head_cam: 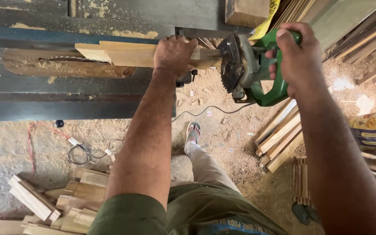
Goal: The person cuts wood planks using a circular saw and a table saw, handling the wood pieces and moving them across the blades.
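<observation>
I am pressing my left hand (175, 54) down over a pale wooden plank (122, 53), fingers curled tight around it, so that it is lying flat on the dark workbench (66, 100) with its end sticking out past the bench edge, where the tool can reach it. My right hand (294, 58) is wrapping fully around the green handle of a circular saw (244, 67), thumb on top, and I am holding the saw just beside my left hand with its toothed blade (230, 69) standing on edge against the free end of the plank. I judge that I am gripping this close to keep the wood from shifting under the blade. The plank is looking light and freshly cut, long and flat, with a stepped notch at its far left end, and it is lying over a long sawdust-filled slot (62, 68) in the bench. The saw is looking worn, its guard grey with dust, and its black cord (205, 109) is trailing down toward the floor. Below me, sawdust is covering the ground (227, 143), my sandalled foot (192, 132) is planted forward, short offcuts (62, 200) are lying heaped at the lower left, and longer strips (281, 135) are stacked at my right.
</observation>
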